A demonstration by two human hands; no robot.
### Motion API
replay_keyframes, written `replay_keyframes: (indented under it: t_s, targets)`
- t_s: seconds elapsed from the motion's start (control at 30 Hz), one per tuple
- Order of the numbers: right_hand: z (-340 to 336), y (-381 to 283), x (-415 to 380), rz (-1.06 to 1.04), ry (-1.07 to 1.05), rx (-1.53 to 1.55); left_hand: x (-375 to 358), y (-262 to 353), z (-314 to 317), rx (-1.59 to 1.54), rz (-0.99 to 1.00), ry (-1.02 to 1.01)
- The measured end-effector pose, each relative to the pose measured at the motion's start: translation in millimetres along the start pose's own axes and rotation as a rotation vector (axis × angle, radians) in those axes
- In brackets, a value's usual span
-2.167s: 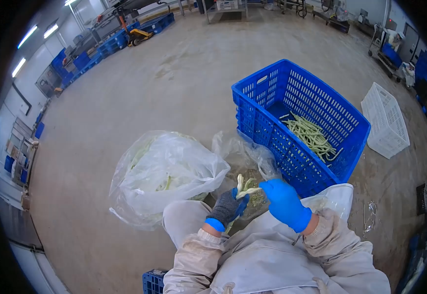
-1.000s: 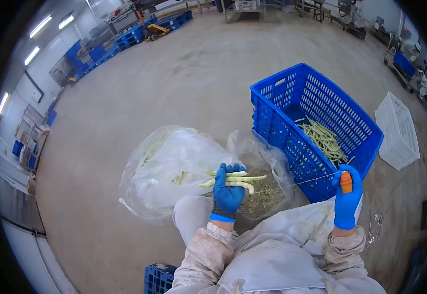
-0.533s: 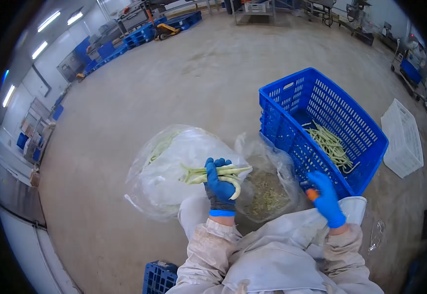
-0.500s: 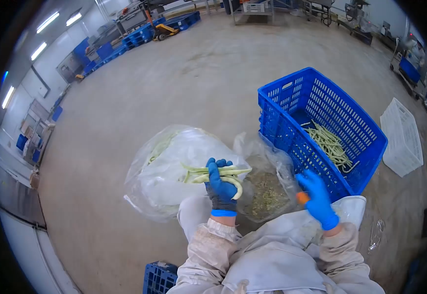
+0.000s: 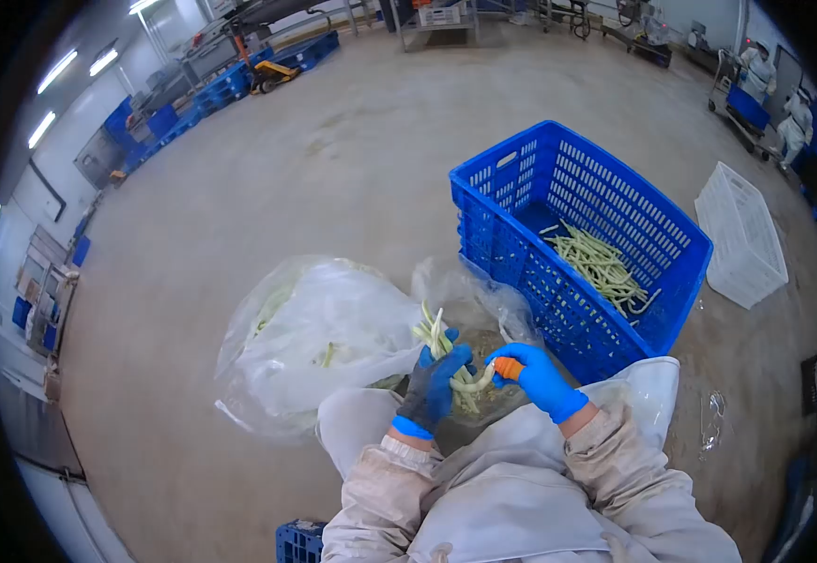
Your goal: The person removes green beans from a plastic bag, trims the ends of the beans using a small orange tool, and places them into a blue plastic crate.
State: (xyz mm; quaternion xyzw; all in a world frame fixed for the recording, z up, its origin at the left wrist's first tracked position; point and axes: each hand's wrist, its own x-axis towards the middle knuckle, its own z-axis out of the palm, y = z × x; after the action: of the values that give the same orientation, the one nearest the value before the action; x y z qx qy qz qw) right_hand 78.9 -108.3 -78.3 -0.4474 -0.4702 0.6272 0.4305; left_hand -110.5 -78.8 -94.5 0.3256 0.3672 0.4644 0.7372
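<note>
My left hand point(image 5: 435, 383), in a dark blue glove, is closed around a bunch of pale green beans point(image 5: 436, 340) whose ends stick out at the top. One bean curves out of its lower side toward my right hand. Facing it is my right hand point(image 5: 537, 377) in a bright blue glove, closed on a small orange-handled tool point(image 5: 507, 368). The tool's working end is hidden at the fingertips, beside the curved bean's end. Under my hands lies a clear plastic bag point(image 5: 511, 314) holding small greenish scraps. A larger translucent bag point(image 5: 333, 324) with beans inside sits to the left.
A blue slatted crate point(image 5: 605, 169) holding a pile of beans point(image 5: 599, 266) stands tilted at the right. Beyond it is a white crate point(image 5: 741, 235). A dark blue crate point(image 5: 299, 542) sits near my left side. Two people point(image 5: 791, 127) in white stand beside a cart far right.
My right hand has come left with the orange-handled tool to meet the beans. My left hand has turned the bunch from level to more upright. The whole view has shifted slightly.
</note>
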Motion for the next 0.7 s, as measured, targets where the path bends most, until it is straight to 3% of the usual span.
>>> replay_keyframes:
  t_s: [0.03,0.17,0.27,0.33,0.47,0.53,0.7]
  targets:
    - [-4.6,4.0,-1.3,0.082,-0.001,0.156,-1.4,3.0,3.6,-0.001,-0.006,-0.008]
    - [-0.7,10.4,-13.4,0.093,0.058,0.326,-11.6,12.4,23.3,-0.260,-0.022,-0.099]
    - [7.3,1.0,-23.1,0.020,0.005,0.146,-8.4,14.8,25.1,-0.202,0.013,-0.007]
    - [5.1,-3.8,-26.0,0.039,-0.193,0.030,-9.4,17.9,23.6,-0.098,0.007,0.087]
    - [3.8,-31.5,-28.9,-0.012,-0.243,-0.174,-7.0,31.8,25.6,0.017,-0.051,0.048]
    - [4.4,-41.7,-29.6,-0.130,-0.298,-0.433,-5.8,36.0,24.9,0.055,-0.062,0.044]
    - [10.5,-47.4,-29.8,-0.268,-0.268,-0.680,-6.0,39.2,24.2,0.066,-0.078,0.008]
